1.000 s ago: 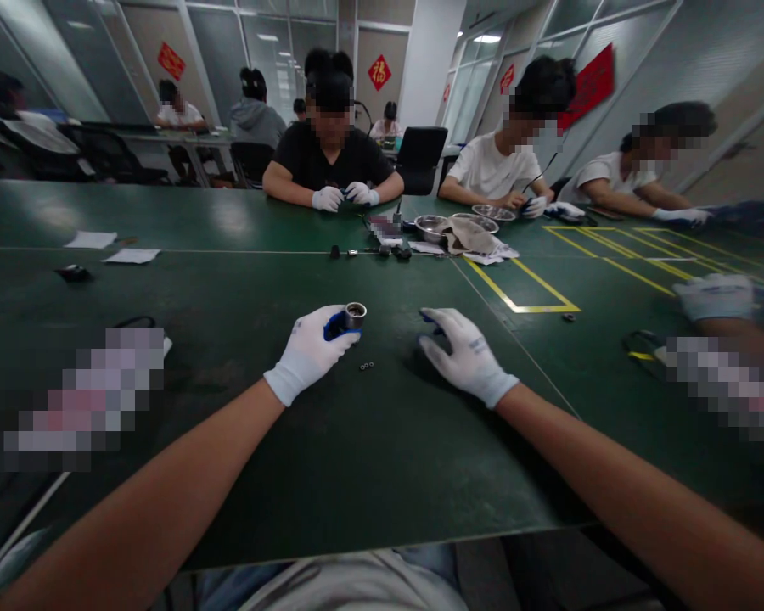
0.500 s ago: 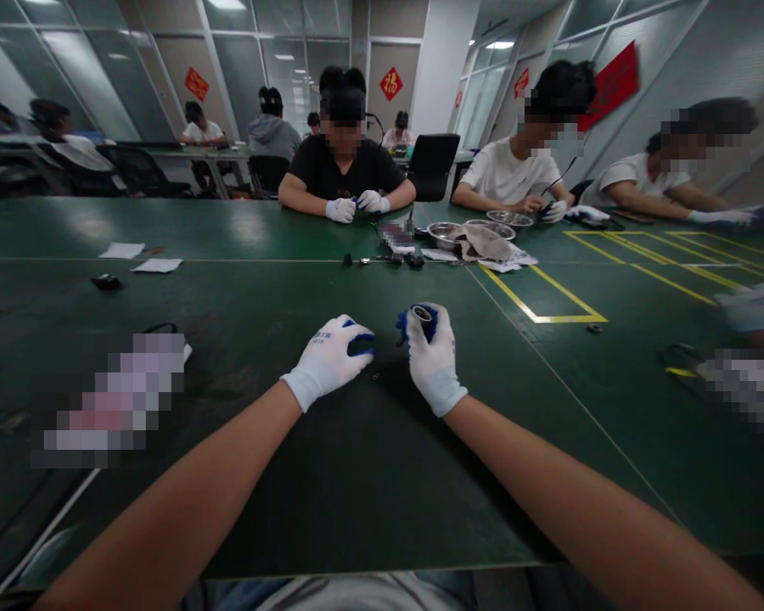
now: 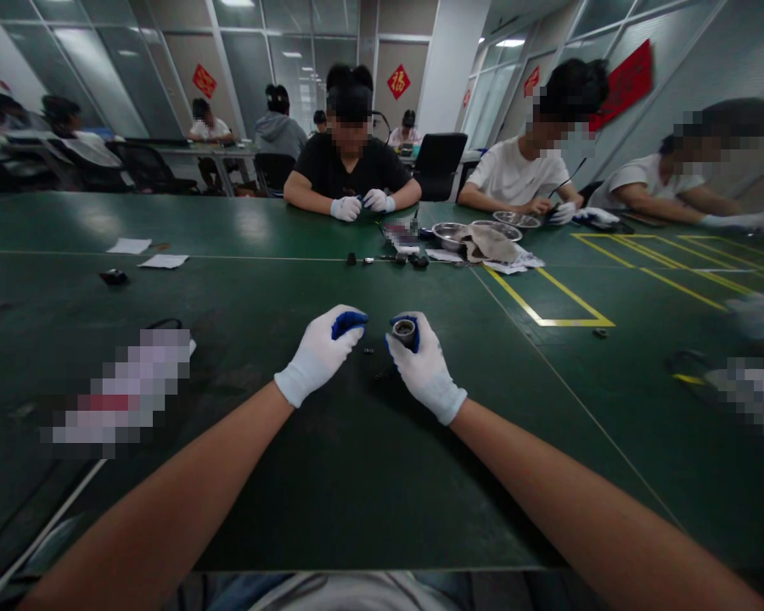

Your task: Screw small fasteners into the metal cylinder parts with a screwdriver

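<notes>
My right hand (image 3: 425, 367), in a white glove with blue-coated fingers, is wrapped round a short dark metal cylinder (image 3: 404, 331). The cylinder's round, hollow-looking end faces up toward me. To its left, my left hand (image 3: 322, 352) wears the same kind of glove. Its fingers curve forward with the thumb apart from them, and nothing shows between them. A tiny dark ring-like part (image 3: 368, 350) lies on the green table (image 3: 331, 492) in the gap between both hands; its kind is too small to tell.
Blurred-out packs lie at left (image 3: 124, 386) and right (image 3: 755, 395). Paper sheets (image 3: 164, 261) and a small black object (image 3: 113, 277) sit at far left. Metal bowls (image 3: 449, 234), a cloth (image 3: 489, 244) and several small dark parts (image 3: 401, 260) are ahead. Gloved co-workers (image 3: 353, 161) sit opposite.
My right hand has moved slightly left and turned, tipping the cylinder's open end more toward me. My left hand has risen a little, its fingers curling somewhat.
</notes>
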The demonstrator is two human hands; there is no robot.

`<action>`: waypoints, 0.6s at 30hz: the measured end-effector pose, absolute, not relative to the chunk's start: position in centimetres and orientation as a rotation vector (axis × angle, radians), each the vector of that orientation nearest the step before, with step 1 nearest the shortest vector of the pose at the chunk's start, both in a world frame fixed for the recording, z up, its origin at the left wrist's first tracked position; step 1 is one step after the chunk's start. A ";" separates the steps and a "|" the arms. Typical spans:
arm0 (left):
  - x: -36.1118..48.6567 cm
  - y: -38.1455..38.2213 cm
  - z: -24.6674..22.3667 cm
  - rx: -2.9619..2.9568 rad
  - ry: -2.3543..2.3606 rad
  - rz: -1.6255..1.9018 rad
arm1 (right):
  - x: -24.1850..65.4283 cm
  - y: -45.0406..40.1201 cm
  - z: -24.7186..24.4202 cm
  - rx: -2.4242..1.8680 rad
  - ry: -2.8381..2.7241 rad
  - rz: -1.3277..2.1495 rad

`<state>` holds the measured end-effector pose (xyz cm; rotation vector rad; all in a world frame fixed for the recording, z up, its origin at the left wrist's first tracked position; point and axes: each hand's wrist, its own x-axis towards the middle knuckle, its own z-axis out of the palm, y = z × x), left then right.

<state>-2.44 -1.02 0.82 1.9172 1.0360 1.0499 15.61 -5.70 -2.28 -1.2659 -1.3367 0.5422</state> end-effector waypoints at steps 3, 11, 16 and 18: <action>-2.6 -1.2 1.6 1.765 1.001 1.060 | 15.8 -5.8 -2.1 -1.261 -1.398 0.546; -2.5 -2.3 2.7 1.653 0.890 0.870 | 16.2 -6.3 -1.9 -1.101 -1.594 0.613; -2.6 -3.3 3.5 1.838 0.870 0.898 | 16.0 -6.6 -1.5 -1.075 -1.641 0.585; -2.4 -3.8 3.7 1.931 0.889 0.911 | 15.9 -6.7 -1.4 -1.074 -1.658 0.586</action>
